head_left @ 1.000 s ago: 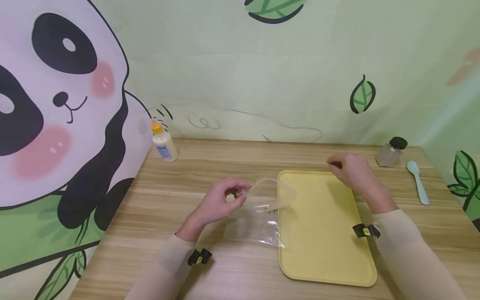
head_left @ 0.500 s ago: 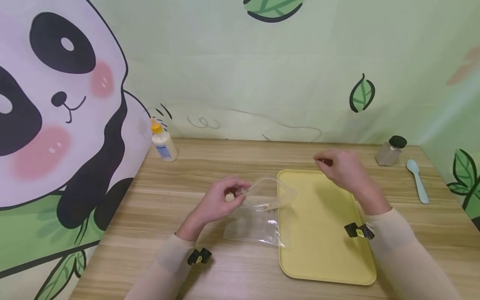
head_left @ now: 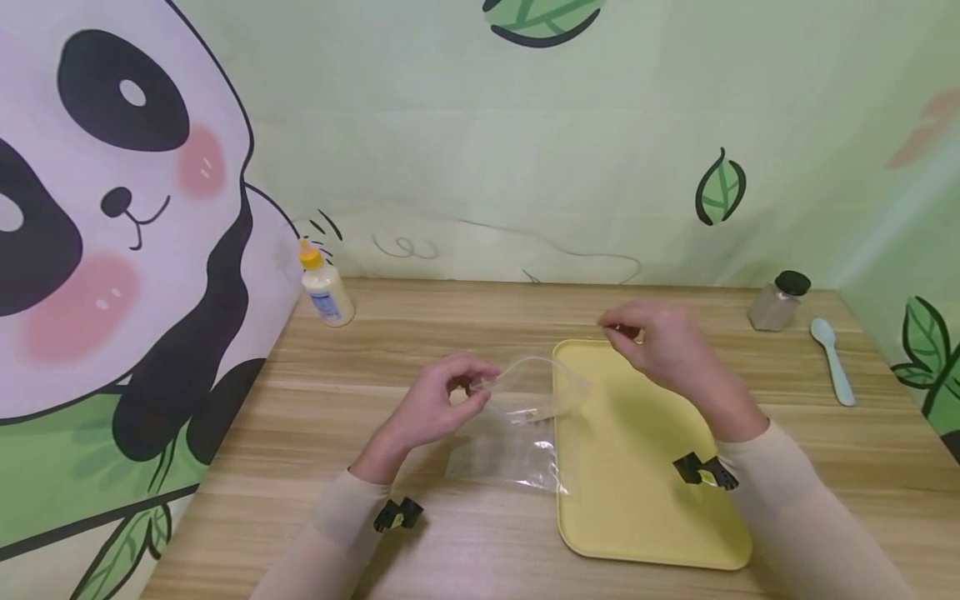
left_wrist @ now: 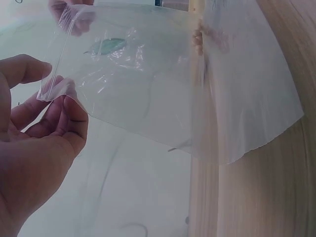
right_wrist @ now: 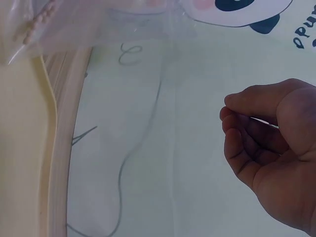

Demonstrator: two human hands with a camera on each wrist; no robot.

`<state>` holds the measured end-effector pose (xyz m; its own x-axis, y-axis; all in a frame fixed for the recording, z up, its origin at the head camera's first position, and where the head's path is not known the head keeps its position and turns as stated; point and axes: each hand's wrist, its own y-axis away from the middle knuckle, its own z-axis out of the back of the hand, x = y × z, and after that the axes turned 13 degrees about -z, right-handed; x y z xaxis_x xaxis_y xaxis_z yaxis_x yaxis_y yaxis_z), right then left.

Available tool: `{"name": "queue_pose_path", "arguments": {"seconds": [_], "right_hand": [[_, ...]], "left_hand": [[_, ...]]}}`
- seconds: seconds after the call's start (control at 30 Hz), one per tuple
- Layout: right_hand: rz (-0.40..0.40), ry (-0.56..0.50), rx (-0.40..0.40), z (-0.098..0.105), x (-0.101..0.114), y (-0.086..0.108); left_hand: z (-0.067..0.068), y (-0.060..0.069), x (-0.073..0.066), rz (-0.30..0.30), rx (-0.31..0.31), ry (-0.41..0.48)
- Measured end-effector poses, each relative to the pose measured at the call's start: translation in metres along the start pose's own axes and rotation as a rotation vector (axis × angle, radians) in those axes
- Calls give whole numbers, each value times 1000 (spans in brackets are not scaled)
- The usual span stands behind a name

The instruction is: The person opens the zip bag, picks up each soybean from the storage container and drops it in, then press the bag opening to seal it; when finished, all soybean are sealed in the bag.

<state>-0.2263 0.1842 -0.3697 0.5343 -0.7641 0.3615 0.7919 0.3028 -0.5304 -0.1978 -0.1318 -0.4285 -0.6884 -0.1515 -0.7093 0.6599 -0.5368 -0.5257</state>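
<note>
At the left of the yellow tray, my left hand (head_left: 446,404) pinches the top edge of a clear zip bag (head_left: 502,454) between thumb and fingers. The bag's mouth bows open and its right side overlaps the tray. A small cluster of tan, bean-like bits (left_wrist: 197,43) lies inside the bag. My right hand (head_left: 663,346) hovers over the tray's far end, apart from the bag. Its thumb tip meets its curled fingertips (right_wrist: 228,118). Nothing shows between them; whether something tiny is hidden there I cannot tell.
The yellow tray (head_left: 637,500) lies on the wooden table (head_left: 300,467). A glue bottle (head_left: 327,296) with an orange cap stands back left. Back right are a black-lidded jar (head_left: 778,304) and a pale blue spoon (head_left: 834,362). A panda-printed wall (head_left: 450,150) rises behind.
My right hand has moved left across the far end of the tray, nearer the bag, with its fingertips together. The left hand and the bag have stayed in place.
</note>
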Motion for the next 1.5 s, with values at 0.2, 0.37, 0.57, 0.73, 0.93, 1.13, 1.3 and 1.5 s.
{"name": "queue_pose_path", "arguments": {"seconds": [0.2, 0.37, 0.57, 0.73, 0.93, 1.13, 1.3, 1.5], "right_hand": [[57, -37, 14, -2, 15, -1], [111, -59, -2, -9, 23, 0], [167, -135, -37, -21, 31, 3], [165, -176, -7, -28, 38, 6], [183, -190, 33, -36, 44, 11], [195, -186, 29, -39, 50, 12], [198, -173, 31, -41, 53, 14], [190, -158, 38, -42, 53, 15]], "left_hand": [[0, 1, 2, -2, -1, -3], [-1, 1, 1, 0, -1, 4], [0, -1, -1, -13, -3, -1], [0, -1, -1, -19, -2, -1], [0, -1, -1, -12, -3, 4], [0, -1, -1, -4, -3, 1], [1, -1, -3, 10, 2, 2], [1, -1, -3, 12, 4, 6]]}}
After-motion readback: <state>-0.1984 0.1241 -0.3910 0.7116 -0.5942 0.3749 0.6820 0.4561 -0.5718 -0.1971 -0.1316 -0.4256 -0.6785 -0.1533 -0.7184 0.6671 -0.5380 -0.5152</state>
